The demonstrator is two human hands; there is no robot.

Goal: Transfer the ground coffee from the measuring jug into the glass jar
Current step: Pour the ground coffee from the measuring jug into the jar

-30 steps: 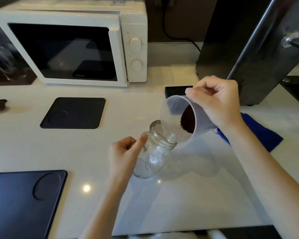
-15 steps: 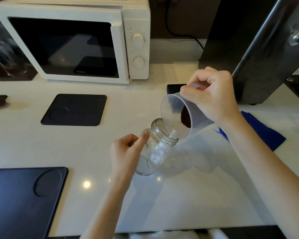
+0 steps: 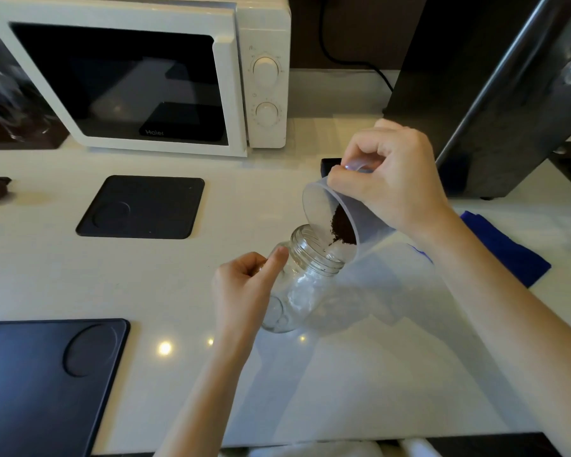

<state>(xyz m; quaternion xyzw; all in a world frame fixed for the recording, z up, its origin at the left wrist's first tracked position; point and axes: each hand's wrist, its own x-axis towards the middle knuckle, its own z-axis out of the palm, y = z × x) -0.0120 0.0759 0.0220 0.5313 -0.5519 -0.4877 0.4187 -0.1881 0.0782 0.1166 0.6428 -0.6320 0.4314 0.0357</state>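
Left hand (image 3: 244,291): fingers curling around jar (image 3: 297,285), steadying it tilted on counter (image 3: 47,275). Jug (image 3: 340,219): tipping steeply, lip just above jar mouth, coffee (image 3: 343,227) sliding toward spout. Right hand (image 3: 393,179): fingers closing on jug's handle.

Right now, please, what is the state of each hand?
Left hand: closed around the side of the glass jar, steadying it.
Right hand: closed on the measuring jug, tipped toward the jar mouth, ground coffee near its rim.
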